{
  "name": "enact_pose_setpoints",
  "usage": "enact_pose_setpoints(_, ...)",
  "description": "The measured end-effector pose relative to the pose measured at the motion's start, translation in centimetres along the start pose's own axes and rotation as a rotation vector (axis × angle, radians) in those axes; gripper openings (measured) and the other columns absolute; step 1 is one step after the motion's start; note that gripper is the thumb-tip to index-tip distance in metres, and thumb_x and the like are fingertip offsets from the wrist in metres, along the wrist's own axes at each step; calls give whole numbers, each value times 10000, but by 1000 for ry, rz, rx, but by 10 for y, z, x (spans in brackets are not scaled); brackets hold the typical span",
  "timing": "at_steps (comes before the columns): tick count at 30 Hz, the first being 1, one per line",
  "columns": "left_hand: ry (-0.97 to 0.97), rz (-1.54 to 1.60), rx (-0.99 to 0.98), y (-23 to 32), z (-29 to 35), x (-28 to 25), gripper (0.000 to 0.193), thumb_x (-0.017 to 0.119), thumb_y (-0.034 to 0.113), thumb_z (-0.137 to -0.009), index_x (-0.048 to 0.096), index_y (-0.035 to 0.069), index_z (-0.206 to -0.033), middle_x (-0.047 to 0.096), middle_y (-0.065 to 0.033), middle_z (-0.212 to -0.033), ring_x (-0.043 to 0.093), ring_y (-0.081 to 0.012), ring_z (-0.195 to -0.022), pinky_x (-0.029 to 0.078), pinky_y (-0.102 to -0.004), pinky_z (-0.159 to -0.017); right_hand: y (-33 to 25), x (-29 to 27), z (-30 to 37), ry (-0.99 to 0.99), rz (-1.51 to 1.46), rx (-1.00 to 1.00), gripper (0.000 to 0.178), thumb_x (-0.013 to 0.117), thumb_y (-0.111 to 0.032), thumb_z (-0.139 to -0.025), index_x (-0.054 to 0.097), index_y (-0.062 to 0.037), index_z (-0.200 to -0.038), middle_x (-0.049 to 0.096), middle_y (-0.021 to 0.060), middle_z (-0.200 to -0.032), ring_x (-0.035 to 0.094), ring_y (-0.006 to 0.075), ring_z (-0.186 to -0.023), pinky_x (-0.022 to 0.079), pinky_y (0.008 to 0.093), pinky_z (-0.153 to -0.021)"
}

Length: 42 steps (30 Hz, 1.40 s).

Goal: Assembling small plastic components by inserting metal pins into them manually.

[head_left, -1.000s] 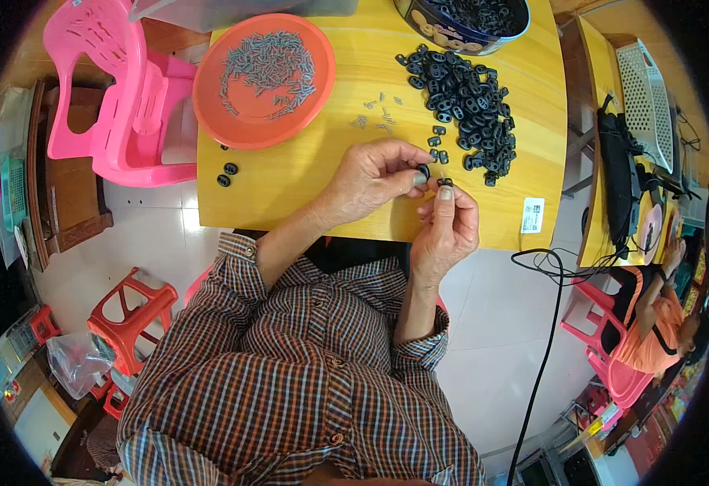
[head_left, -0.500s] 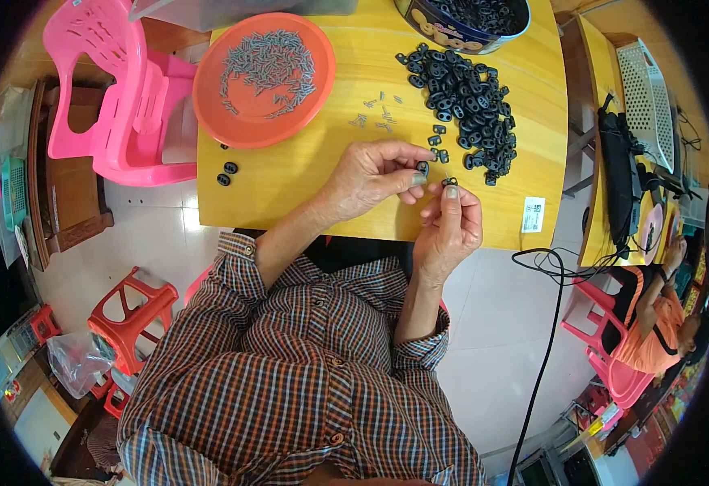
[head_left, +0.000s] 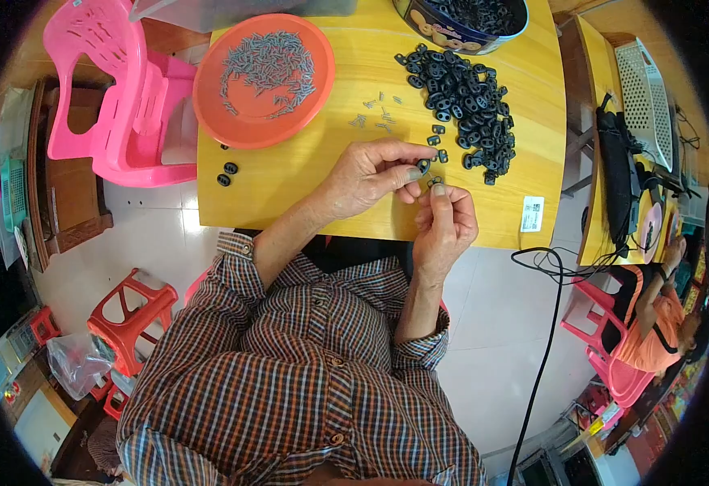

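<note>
A: The left hand (head_left: 371,180) has a narrow pinch, thumb against fingers, on a black piece (head_left: 423,166). What about the right hand (head_left: 445,219)?

B: Also pinched narrow. A small dark part (head_left: 435,182) sits at its thumb tip, though its exact shape is too small to tell.

A: Do the two pieces touch?

B: I can't tell for certain; they're close together, in front of the person's chest, over the near part of the yellow table (head_left: 273,190).

A: And around the hands?

B: Just beyond the fingertips, a few loose black fittings (head_left: 442,155) lie on the wood, near a big heap of black fittings (head_left: 472,113). Behind that stands a round tin (head_left: 464,40) with more of them inside.

A: What's on the left?

B: An orange plate (head_left: 249,125) with many grey pins (head_left: 269,65) on it. Some stray pins (head_left: 383,125) lie between the plate and the heap.

A: Anything by the table's left edge?

B: Two black pieces side by side (head_left: 227,173), below the plate. A white label (head_left: 532,215) is at the near right corner.
</note>
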<state>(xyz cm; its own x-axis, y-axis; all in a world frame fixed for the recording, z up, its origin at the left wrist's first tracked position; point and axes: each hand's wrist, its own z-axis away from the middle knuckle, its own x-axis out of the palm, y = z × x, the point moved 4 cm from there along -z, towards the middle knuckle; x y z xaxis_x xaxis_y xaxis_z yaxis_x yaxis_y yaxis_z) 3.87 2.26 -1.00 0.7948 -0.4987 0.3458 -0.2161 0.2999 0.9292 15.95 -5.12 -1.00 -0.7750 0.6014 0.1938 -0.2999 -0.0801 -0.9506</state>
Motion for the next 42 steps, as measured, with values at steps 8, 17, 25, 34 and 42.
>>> enact_pose_setpoints(8, -12, -27, 15, 0, 0, 2, 301, 519, -1, -902, 571, 21, -1198, 597, -24, -803, 585, -84, -709, 499, -220, -670, 0, -1, 0, -13, -8, 12, 119, 604, -133, -870, 567, -35, -813, 562, 2, -617, 429, 36, -465, 322, 172, -426)
enact_pose_setpoints(17, -34, -18, 15, 1, 2, 1, 304, 526, -3, -899, 562, 15, -1200, 591, -26, -827, 587, -77, -731, 505, -212, -666, 1, -1, 0, -31, 25, -2, 124, 613, -142, -862, 576, -34, -812, 549, -8, -607, 440, 33, -476, 328, 168, -446)
enact_pose_setpoints(25, -59, -56, -8, -1, 2, -2, 267, 526, -4, -897, 574, -14, -1159, 599, -40, -856, 593, -84, -733, 515, -217, -660, -1, 1, 1, -51, 48, 13, 82, 586, -63, -864, 569, -6, -808, 562, 19, -635, 408, 42, -485, 320, 172, -454)
enact_pose_setpoints(34, -81, -90, 3, 1, 3, -3, 256, 511, -20, -897, 582, -19, -1143, 598, -47, -866, 596, -89, -729, 511, -213, -658, -3, 1, 2, -51, 51, 28, 96, 598, -80, -861, 569, -4, -810, 570, 25, -651, 425, 46, -492, 330, 169, -461)
enact_pose_setpoints(42, -126, -102, 53, 2, 3, -5, 243, 509, -29, -893, 598, -13, -1117, 568, -53, -875, 597, -101, -722, 507, -220, -650, -1, 2, 3, -69, 104, 29, 110, 597, -98, -871, 574, -15, -803, 563, 19, -642, 414, 40, -481, 322, 167, -452)
